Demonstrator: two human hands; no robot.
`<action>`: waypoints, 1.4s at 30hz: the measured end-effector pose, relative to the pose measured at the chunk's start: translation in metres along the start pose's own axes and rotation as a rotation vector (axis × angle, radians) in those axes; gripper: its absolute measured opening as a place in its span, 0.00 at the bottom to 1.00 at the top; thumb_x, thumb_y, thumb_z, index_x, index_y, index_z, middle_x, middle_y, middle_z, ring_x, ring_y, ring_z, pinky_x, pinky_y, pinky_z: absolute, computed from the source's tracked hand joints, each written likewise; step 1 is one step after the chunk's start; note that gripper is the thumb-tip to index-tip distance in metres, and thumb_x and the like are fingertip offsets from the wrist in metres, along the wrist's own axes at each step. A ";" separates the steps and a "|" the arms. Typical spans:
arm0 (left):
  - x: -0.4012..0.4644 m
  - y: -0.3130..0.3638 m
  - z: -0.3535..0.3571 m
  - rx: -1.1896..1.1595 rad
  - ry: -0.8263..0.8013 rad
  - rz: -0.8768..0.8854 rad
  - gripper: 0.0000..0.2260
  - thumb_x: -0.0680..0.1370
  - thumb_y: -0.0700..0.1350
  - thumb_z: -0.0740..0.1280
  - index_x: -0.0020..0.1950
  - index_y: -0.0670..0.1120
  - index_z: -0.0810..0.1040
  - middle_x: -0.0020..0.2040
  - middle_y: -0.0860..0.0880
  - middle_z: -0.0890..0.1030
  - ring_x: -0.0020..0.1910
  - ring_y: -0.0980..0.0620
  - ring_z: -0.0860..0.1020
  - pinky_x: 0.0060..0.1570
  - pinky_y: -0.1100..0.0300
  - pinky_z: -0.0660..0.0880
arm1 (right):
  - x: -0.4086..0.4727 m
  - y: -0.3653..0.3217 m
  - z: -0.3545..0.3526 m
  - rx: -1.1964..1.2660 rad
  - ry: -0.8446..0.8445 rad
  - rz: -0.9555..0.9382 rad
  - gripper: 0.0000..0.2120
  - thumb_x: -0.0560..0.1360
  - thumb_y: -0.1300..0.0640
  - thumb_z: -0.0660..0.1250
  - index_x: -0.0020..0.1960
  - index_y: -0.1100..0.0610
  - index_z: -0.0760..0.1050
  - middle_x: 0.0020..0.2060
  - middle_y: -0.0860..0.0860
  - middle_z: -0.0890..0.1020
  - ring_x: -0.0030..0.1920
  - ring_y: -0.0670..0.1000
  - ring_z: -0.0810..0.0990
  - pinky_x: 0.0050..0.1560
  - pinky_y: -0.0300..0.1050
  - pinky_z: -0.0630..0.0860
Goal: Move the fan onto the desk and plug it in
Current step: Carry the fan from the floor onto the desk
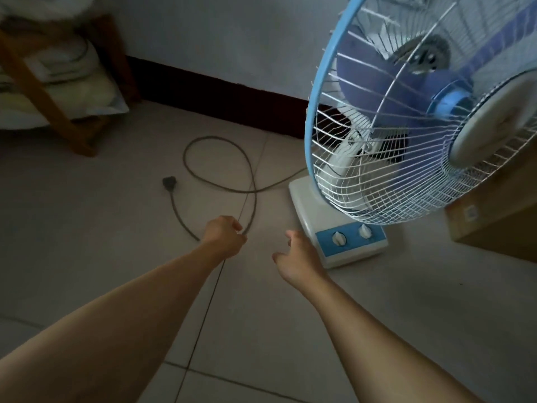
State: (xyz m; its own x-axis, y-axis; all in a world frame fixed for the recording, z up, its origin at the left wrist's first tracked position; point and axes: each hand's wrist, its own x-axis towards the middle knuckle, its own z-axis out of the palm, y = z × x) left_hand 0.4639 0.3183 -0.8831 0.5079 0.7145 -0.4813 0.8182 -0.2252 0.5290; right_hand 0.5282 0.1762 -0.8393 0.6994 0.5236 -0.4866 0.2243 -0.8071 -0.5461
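A table fan [406, 135] with a blue-rimmed white wire cage and blue blades stands on the tiled floor at right. Its white base [305, 207] has a blue panel with two knobs. The fan's dark cord [185, 161] loops across the floor to the left and ends in a black plug [169, 181] lying loose. My left hand [223, 238] is closed around the cord at the near end of the loop. My right hand [299, 257] is open with fingers spread, just off the base's front left corner. No desk is in view.
A wooden frame [43, 91] holding pale bedding stands at the upper left. A cardboard box [494, 225] sits on the floor right of the fan. A white wall with a dark baseboard [218, 94] runs behind.
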 end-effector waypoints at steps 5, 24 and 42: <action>0.020 0.007 0.019 0.167 0.040 -0.027 0.19 0.75 0.49 0.67 0.62 0.41 0.75 0.61 0.41 0.79 0.60 0.43 0.77 0.57 0.54 0.75 | 0.014 0.017 0.001 -0.033 0.030 -0.005 0.26 0.75 0.60 0.61 0.71 0.58 0.62 0.67 0.58 0.70 0.67 0.57 0.69 0.63 0.46 0.68; 0.070 0.019 -0.005 0.243 0.182 0.334 0.13 0.75 0.35 0.61 0.55 0.46 0.78 0.59 0.41 0.73 0.53 0.43 0.77 0.48 0.56 0.73 | 0.040 0.021 0.006 0.046 0.077 -0.001 0.25 0.75 0.61 0.59 0.71 0.56 0.62 0.67 0.56 0.68 0.64 0.56 0.70 0.54 0.43 0.67; 0.060 0.015 0.005 0.491 0.019 0.284 0.12 0.79 0.44 0.57 0.59 0.41 0.72 0.59 0.38 0.78 0.57 0.39 0.77 0.53 0.53 0.72 | 0.026 0.027 0.006 0.087 0.138 0.014 0.25 0.76 0.60 0.59 0.72 0.56 0.60 0.69 0.56 0.66 0.67 0.55 0.67 0.63 0.46 0.66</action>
State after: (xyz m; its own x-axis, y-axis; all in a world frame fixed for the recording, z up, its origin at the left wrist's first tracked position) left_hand 0.5084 0.3548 -0.9074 0.7247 0.5921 -0.3525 0.6822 -0.6885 0.2461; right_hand 0.5480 0.1696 -0.8708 0.7897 0.4654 -0.3997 0.1584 -0.7841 -0.6001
